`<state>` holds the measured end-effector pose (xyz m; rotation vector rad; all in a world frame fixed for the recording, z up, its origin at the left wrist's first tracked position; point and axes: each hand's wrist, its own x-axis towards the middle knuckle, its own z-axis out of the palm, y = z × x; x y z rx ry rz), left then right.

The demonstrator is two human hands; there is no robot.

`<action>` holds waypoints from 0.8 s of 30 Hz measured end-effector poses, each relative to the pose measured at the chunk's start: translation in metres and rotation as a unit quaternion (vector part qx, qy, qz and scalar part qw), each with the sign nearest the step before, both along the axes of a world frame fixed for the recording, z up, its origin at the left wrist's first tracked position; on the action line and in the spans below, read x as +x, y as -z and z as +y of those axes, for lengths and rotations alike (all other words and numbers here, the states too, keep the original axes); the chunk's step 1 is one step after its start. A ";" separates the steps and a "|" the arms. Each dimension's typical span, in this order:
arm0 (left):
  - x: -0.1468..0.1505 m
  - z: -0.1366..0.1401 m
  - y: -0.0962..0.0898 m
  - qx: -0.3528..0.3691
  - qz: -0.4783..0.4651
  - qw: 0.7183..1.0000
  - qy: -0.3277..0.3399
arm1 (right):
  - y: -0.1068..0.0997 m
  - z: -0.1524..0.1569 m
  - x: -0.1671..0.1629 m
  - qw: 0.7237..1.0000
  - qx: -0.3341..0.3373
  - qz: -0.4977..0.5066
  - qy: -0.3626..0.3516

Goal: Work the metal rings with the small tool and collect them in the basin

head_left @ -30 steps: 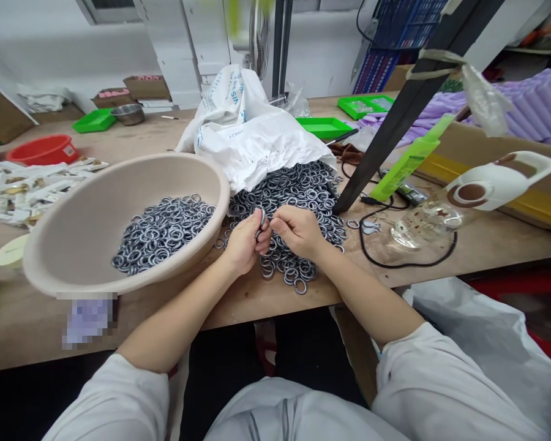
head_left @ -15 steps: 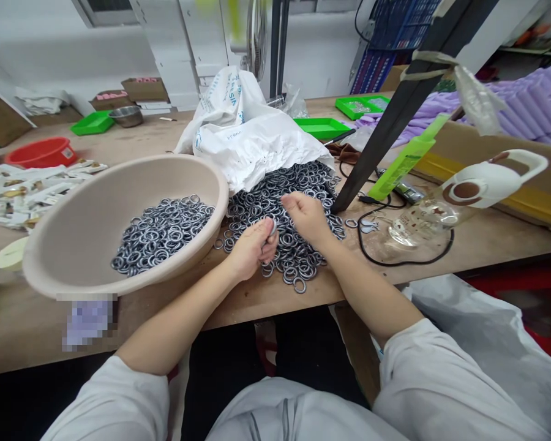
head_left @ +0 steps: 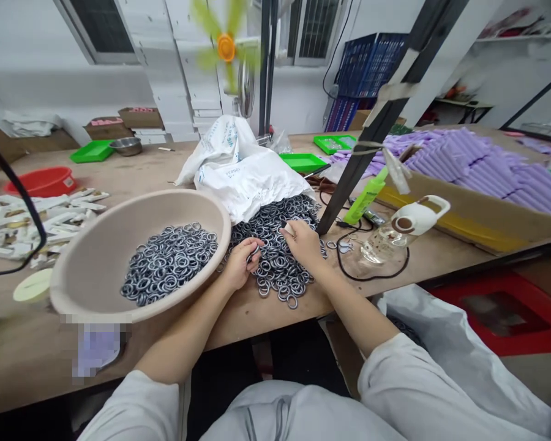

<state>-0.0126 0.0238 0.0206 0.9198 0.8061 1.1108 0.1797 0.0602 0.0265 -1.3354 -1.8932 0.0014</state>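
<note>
My left hand (head_left: 242, 263) is closed around a dark grey ring (head_left: 253, 253), just right of the wide beige basin (head_left: 68, 294). My right hand (head_left: 303, 244) is closed too, over the heap of rings (head_left: 280, 269); a small pale and dark bit shows at its fingertips, too small to name. The two hands are a little apart. The heap spills from the mouth of a white printed sack (head_left: 252, 177) onto the table. More rings of the same kind (head_left: 169, 263) lie in the basin.
A slanted dark post (head_left: 353, 165) rises right of the heap. Beyond it stand a green bottle (head_left: 365, 199), a clear bottle with white lid (head_left: 386, 239) and a black cable (head_left: 371, 279). White pieces (head_left: 50, 223) and a red basin (head_left: 41, 182) lie left. A carton (head_left: 477, 223) holds purple items.
The view has tilted up, showing more of the room and a spinning fan. My left hand still holds a ring; the right fingers now pinch a small pale and dark bit.
</note>
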 end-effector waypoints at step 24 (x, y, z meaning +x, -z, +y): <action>-0.059 -0.078 0.016 0.171 0.479 0.860 -0.044 | 0.032 -0.116 0.076 0.987 -0.094 -0.009 0.130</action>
